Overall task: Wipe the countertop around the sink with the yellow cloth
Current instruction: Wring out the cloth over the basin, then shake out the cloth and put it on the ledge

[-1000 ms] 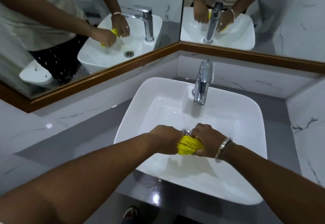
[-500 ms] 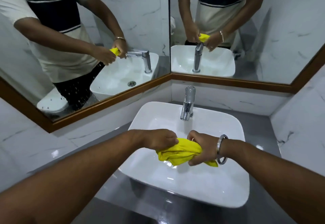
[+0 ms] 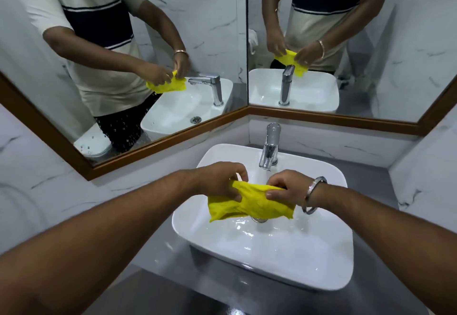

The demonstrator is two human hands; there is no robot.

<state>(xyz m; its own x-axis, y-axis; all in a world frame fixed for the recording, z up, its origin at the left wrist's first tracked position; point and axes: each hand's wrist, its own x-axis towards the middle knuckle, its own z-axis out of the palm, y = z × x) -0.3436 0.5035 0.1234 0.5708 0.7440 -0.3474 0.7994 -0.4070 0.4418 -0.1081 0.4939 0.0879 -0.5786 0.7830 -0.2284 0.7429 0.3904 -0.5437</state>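
Observation:
The yellow cloth (image 3: 249,203) hangs spread between both hands above the white sink basin (image 3: 272,260). My left hand (image 3: 220,181) pinches its left upper edge. My right hand (image 3: 289,187), with a metal bangle on the wrist, pinches its right upper edge. The cloth's lower part droops over the drain and hides most of it. The grey countertop (image 3: 158,287) surrounds the basin on the left, front and right.
A chrome tap (image 3: 269,149) stands at the basin's back edge, just beyond my hands. Two wood-framed mirrors (image 3: 173,42) meet in the corner behind it and reflect me. Marble-look walls (image 3: 425,173) close in on both sides.
The cloth went from a tight twisted bundle low in the basin to opened out and held higher. My hands have moved apart. The camera has tilted up.

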